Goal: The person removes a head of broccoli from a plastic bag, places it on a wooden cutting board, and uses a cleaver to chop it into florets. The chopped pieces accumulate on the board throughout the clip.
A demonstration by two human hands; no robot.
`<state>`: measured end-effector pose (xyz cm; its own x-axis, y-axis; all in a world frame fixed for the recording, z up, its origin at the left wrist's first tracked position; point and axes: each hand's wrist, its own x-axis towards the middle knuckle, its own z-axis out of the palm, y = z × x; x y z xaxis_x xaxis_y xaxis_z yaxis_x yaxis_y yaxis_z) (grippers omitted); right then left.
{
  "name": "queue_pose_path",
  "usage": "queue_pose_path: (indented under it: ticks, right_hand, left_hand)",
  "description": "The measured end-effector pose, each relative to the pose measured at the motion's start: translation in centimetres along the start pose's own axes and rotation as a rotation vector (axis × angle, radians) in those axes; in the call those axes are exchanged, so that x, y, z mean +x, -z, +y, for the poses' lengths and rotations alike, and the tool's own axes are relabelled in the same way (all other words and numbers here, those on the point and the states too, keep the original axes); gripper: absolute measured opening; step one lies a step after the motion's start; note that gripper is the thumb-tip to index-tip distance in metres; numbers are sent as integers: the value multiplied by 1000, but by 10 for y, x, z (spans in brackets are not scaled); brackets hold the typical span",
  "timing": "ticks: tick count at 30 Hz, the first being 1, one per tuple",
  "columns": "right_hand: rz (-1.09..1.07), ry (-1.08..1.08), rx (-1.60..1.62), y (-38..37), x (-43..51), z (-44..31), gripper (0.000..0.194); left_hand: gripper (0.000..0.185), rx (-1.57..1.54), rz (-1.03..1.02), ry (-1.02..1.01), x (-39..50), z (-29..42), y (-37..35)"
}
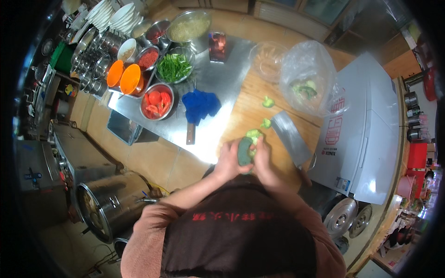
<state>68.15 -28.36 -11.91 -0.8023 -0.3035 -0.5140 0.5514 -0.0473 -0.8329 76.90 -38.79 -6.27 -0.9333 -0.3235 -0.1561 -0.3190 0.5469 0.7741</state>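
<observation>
Near the front of the wooden cutting board, a head of broccoli is between my two hands. My left hand wraps its dark green side, thumb along the bottom. My right hand grips the paler, light green side; its fingertips are partly hidden. Just beyond lie two small cut florets, the nearer floret and the farther floret. A cleaver lies flat to the right of my right hand, its handle towards me at the board's edge.
A clear plastic bag with green pieces and a transparent bowl stand at the back. Left are a blue cloth, a wooden-handled knife, tomatoes in a metal bowl, and chopped greens. A white chest freezer stands right.
</observation>
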Motion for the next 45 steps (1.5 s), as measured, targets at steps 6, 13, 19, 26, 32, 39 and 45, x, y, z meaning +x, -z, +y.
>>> queue_pose_path:
  ticks: [6,13,19,26,32,39,45]
  right_hand:
    - [-91,322,-127,18,1,4,41]
    - [8,97,-206,70,54,-36,43]
    - [-106,-133,-704,67,22,-77,39]
    - [-323,156,-626,17,-8,-59,33]
    - [-337,308,-520,25,-9,-32,30]
    - [-342,324,-407,35,1,2,27]
    - [-192,401,-450,30,-8,6,21]
  left_hand:
    - [96,-199,-52,60,5,-31,12]
    - [88,-885,-275,178,3,-55,39]
    - [89,-1054,-250,134,9,-42,41]
    - [97,-275,-98,-335,19,-25,33]
    - [108,-413,-88,-122,23,-29,27]
    - [86,-338,-218,-54,33,-26,22]
    - [71,-329,-41,-124,32,-30,4]
